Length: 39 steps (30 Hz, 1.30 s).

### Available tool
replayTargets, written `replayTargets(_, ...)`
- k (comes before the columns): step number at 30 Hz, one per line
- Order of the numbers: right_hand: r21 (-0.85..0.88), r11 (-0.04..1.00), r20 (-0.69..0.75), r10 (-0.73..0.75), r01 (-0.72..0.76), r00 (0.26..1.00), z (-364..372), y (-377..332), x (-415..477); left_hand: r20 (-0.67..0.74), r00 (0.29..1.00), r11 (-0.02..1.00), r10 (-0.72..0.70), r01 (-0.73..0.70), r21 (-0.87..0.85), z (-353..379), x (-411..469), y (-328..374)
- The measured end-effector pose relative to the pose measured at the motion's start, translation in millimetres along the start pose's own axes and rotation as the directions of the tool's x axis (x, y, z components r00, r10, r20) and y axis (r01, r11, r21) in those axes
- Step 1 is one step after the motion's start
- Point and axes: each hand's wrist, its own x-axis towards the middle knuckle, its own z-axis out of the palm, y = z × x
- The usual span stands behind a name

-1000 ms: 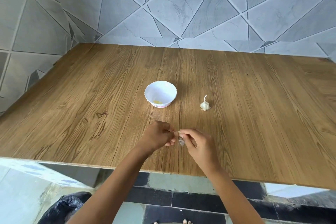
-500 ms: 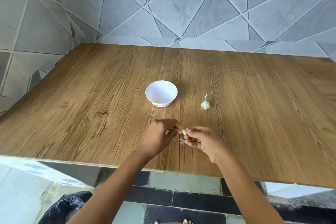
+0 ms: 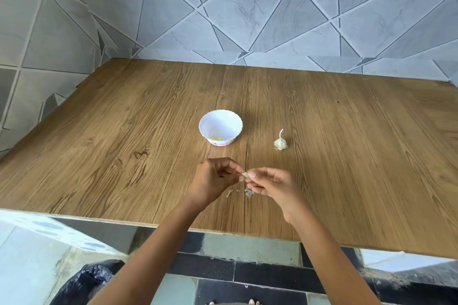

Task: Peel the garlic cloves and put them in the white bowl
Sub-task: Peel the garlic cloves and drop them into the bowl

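A small pale garlic clove [image 3: 245, 174] is held between my two hands just above the wooden table [image 3: 124, 146]. My left hand [image 3: 215, 178] pinches its left end with curled fingers. My right hand [image 3: 272, 184] pinches its right end between thumb and forefinger. Thin bits of garlic skin [image 3: 244, 192] lie on the table under my hands. The white bowl [image 3: 220, 127] stands further back, with something small and yellow at its bottom. To the right of the bowl rests the remaining garlic bulb [image 3: 280, 142], stem up.
The table meets a grey tiled wall [image 3: 247, 12] at the back and left. Its near edge runs just under my forearms. A black plastic bag [image 3: 86, 282] sits on the floor at the lower left.
My hands have lifted slightly and shifted further from me with the clove. More loose skin now lies on the table beneath them.
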Motion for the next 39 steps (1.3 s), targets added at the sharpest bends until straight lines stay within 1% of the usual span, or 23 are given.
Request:
replayTargets(6,0.026,0.998,0.023,-0.062,0.061,0.998,-0.3,1.8,0.7,0.053,0.992,0.987,-0.118,0.123,-0.1,-1.4,-0.3,7.0)
replayTargets(9,0.023,0.993,0.037,-0.115,0.114,0.993,-1.3,4.7,1.1,0.062,0.987,0.986,-0.147,0.151,-0.064,-2.5,0.5,9.2)
replayTargets(12,-0.135,0.954,0.028,-0.266,0.268,0.963,-2.2,5.9,2.3,0.006,0.986,0.986,-0.166,0.166,-0.01,0.2,-0.1,8.6)
replayTargets(14,-0.28,0.887,0.028,-0.375,0.367,0.927,-1.6,7.8,3.5,-0.07,0.986,0.987,-0.152,0.155,0.042,4.7,-2.3,7.3)
replayTargets(16,-0.371,0.826,0.04,-0.443,0.425,0.896,-0.7,11.9,5.6,-0.151,0.983,0.982,-0.107,0.128,0.139,9.9,-5.0,6.3)
replayTargets(17,-0.389,0.817,0.036,-0.448,0.425,0.894,-0.3,13.4,6.6,-0.182,0.98,0.977,-0.08,0.114,0.183,11.6,-5.8,5.3)
replayTargets(18,-0.369,0.84,0.023,-0.419,0.398,0.908,-0.6,14.5,7.5,-0.196,0.979,0.972,-0.049,0.092,0.217,12.2,-5.9,3.5)
replayTargets(19,-0.299,0.896,0.006,-0.341,0.328,0.94,-2.0,13.6,7.5,-0.19,0.982,0.968,-0.013,0.06,0.244,11.9,-6.0,2.4)
replayTargets(20,-0.172,0.961,-0.003,-0.22,0.217,0.975,-3.7,10.9,7.2,-0.161,0.987,0.967,0.018,0.024,0.254,10.6,-5.9,2.0)
replayTargets(21,-0.014,0.996,0.019,-0.087,0.087,0.996,-5.3,7.4,6.3,-0.113,0.993,0.974,0.03,-0.003,0.228,9.1,-5.5,3.1)
replayTargets(22,0.143,0.989,0.068,0.021,-0.031,0.997,-5.9,4.3,5.2,-0.054,0.998,0.988,0.013,-0.004,0.157,6.8,-5.0,5.2)
replayTargets(23,0.26,0.959,0.116,0.083,-0.111,0.99,-6.6,2.0,4.6,0.006,1.0,0.999,-0.023,0.022,0.048,4.6,-4.4,8.0)
replayTargets(25,0.381,0.909,0.17,0.112,-0.17,0.979,-6.2,-1.7,4.2,0.112,0.988,0.976,-0.103,0.122,-0.179,1.4,-3.7,14.4)
replayTargets(27,0.389,0.908,0.185,0.086,-0.154,0.979,-4.9,-3.5,4.4,0.197,0.961,0.904,-0.192,0.252,-0.345,0.3,-3.6,18.1)
replayTargets(29,0.344,0.935,0.184,0.027,-0.09,0.983,-4.7,-3.7,5.0,0.279,0.919,0.797,-0.277,0.382,-0.467,-0.7,-3.2,19.2)
replayTargets(32,0.232,0.972,0.156,-0.071,0.033,0.985,-6.5,-0.8,7.6,0.352,0.861,0.656,-0.368,0.509,-0.557,-2.6,-1.9,18.2)
replayTargets(33,0.17,0.983,0.139,-0.098,0.074,0.985,-7.4,0.8,8.6,0.36,0.848,0.626,-0.39,0.531,-0.571,-2.5,-1.4,17.8)
replayTargets(34,0.11,0.988,0.121,-0.118,0.105,0.986,-8.1,1.9,9.5,0.35,0.846,0.627,-0.403,0.534,-0.568,-1.9,-0.7,17.3)
replayTargets(35,0.063,0.991,0.102,-0.127,0.121,0.987,-8.4,3.3,10.4,0.307,0.864,0.678,-0.4,0.504,-0.534,-0.9,-0.3,16.2)
replayTargets(36,0.039,0.992,0.083,-0.12,0.117,0.989,-8.6,4.6,11.1,0.227,0.903,0.78,-0.364,0.428,-0.457,0.6,-0.1,14.5)
replayTargets(37,0.049,0.995,0.064,-0.085,0.082,0.994,-8.0,4.9,11.1,0.117,0.954,0.9,-0.277,0.301,-0.316,1.9,0.1,12.4)
replayTargets(38,0.096,0.995,0.049,-0.026,0.021,0.998,-6.6,4.2,10.3,0.003,0.992,0.987,-0.126,0.125,-0.102,3.0,0.8,9.6)
replayTargets(39,0.156,0.987,0.041,0.039,-0.045,0.998,-5.4,3.4,10.0,-0.063,0.995,0.988,0.073,-0.064,0.137,4.1,1.7,6.7)
